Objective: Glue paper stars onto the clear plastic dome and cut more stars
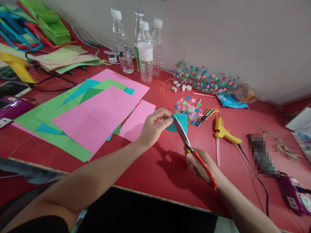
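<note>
Near the middle of the view, my left hand (155, 126) pinches the left edge of a small blue-green piece of paper (182, 120) between thumb and fingers. My right hand (201, 163) is closed on the red and yellow handles of a pair of scissors (186, 140). The blades point up and left across the paper, their tips close to my left fingertips. Just behind the paper lies a pile of small coloured stars (188, 105). Pink sheets (97, 116) and green sheets (31, 118) overlap to the left of my left hand.
Several plastic bottles (145, 53) stand by the wall. On the red table (145, 171), a yellow glue gun (221, 129) and a yellow cutter (207, 116) lie right of the stars. More stars (204, 79) line the wall. Purple power strips (295, 194) sit at both sides, with black cables.
</note>
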`<state>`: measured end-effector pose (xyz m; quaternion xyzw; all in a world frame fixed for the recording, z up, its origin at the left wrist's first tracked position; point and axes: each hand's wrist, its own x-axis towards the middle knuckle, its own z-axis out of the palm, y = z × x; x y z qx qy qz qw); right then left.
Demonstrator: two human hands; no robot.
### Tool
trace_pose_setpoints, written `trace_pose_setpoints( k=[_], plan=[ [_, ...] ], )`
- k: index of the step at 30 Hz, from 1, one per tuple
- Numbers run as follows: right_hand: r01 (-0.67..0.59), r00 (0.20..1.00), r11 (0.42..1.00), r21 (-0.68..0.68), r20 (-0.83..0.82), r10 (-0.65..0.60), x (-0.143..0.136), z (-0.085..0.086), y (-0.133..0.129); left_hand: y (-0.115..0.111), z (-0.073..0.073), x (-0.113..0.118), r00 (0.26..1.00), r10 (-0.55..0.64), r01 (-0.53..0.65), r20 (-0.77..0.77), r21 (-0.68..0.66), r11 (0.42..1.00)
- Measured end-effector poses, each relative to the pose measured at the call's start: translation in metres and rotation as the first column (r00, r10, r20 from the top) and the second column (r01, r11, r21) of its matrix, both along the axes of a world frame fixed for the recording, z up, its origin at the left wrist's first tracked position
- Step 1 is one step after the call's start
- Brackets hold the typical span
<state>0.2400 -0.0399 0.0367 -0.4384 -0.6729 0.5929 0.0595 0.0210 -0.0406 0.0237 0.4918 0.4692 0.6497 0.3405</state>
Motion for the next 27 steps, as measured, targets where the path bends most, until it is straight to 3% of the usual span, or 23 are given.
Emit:
trace_pose_setpoints(
  k=[8,11,15,22,27],
  plan=[
    [0.036,0.999,0.999,-0.001,0.007,-0.036,0.000,-0.003,0.000,0.000,-0.002,0.000,0.997,-0.006,0.007,0.080,-0.012,1.000],
    [0.170,0.982,0.978,0.120,-0.098,-0.159,0.000,-0.002,0.002,0.001,-0.001,0.003,0.985,-0.055,0.068,0.164,-0.079,0.995],
    [0.348,0.937,0.888,0.301,-0.155,-0.314,0.000,-0.003,0.007,-0.002,-0.003,0.014,0.960,-0.192,0.229,0.204,-0.174,0.958],
    [0.383,0.922,0.888,0.254,-0.170,-0.349,-0.003,-0.009,0.011,-0.007,-0.006,0.021,0.938,-0.340,0.346,0.063,-0.178,0.921],
    [0.444,0.894,0.852,0.277,-0.191,-0.405,-0.001,-0.006,0.014,-0.001,-0.003,0.009,0.958,-0.242,0.222,-0.153,-0.135,0.966]
  ],
)
